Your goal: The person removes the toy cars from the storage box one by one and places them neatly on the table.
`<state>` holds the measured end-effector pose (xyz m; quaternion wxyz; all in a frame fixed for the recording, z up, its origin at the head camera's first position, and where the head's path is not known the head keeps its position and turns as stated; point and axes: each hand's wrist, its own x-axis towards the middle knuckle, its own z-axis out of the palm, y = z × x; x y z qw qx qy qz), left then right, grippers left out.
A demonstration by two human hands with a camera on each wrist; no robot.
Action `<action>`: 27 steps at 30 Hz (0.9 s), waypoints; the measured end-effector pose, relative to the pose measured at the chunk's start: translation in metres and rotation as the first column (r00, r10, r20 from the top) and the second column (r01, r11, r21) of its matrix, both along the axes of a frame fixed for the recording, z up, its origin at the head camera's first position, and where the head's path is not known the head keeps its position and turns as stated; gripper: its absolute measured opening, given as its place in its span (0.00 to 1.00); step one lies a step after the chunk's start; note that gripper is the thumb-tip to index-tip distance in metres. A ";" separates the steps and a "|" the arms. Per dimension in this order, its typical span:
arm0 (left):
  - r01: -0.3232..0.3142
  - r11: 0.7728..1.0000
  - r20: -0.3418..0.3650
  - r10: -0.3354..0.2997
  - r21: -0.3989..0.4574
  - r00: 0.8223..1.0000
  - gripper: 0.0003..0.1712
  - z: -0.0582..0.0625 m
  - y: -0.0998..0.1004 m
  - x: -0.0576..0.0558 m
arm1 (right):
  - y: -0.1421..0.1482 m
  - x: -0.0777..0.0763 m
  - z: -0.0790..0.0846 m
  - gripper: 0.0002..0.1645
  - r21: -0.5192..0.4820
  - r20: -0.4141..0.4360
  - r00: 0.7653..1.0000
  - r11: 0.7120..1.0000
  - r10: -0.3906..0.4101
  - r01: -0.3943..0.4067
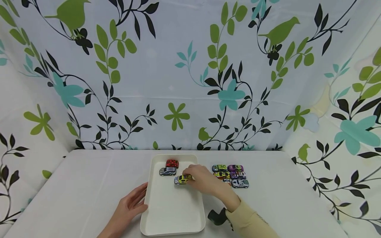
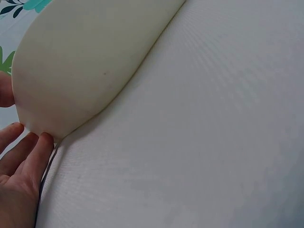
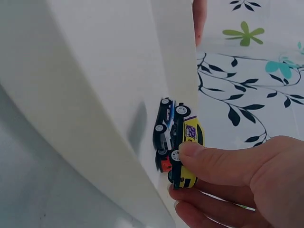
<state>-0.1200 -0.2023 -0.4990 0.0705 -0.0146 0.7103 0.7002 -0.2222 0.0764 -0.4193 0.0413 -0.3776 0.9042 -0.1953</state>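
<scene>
My right hand (image 1: 202, 180) pinches a yellow toy car (image 3: 192, 137) between thumb and fingers, over the upper part of a white tray (image 1: 172, 218). Inside that tray, a red toy car (image 1: 172, 163) and a dark blue and white toy car (image 1: 167, 171) stand near the far end. With fingertips and thumb touching the tray's left side wall, my left hand (image 1: 128, 206) lies beside it; the left wrist view shows the fingers (image 2: 35, 159) extended against the wall.
Right of the tray, several toy cars stand in a cluster, among them a purple car (image 1: 235, 168), a green car (image 1: 219, 168) and a silver car (image 1: 239, 183). A dark strap (image 1: 217, 217) sits at the right wrist. A patterned curtain (image 1: 184, 82) hangs behind the table.
</scene>
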 end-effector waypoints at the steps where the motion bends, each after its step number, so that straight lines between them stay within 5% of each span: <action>1: -0.002 1.000 0.002 0.002 -0.002 1.000 0.41 0.000 0.000 0.000 | 0.003 0.000 -0.001 0.14 -0.007 -0.003 1.000 1.000 -0.006 0.006; 19: 0.016 1.000 -0.018 -0.016 0.012 1.000 0.41 -0.002 -0.001 0.002 | 0.060 0.004 -0.013 0.18 -0.227 -0.158 0.981 0.971 -0.115 0.078; 27: -0.004 1.000 0.010 0.004 -0.004 1.000 0.41 0.001 0.001 0.001 | 0.107 -0.009 -0.027 0.19 -0.281 -0.164 0.955 0.940 -0.248 0.196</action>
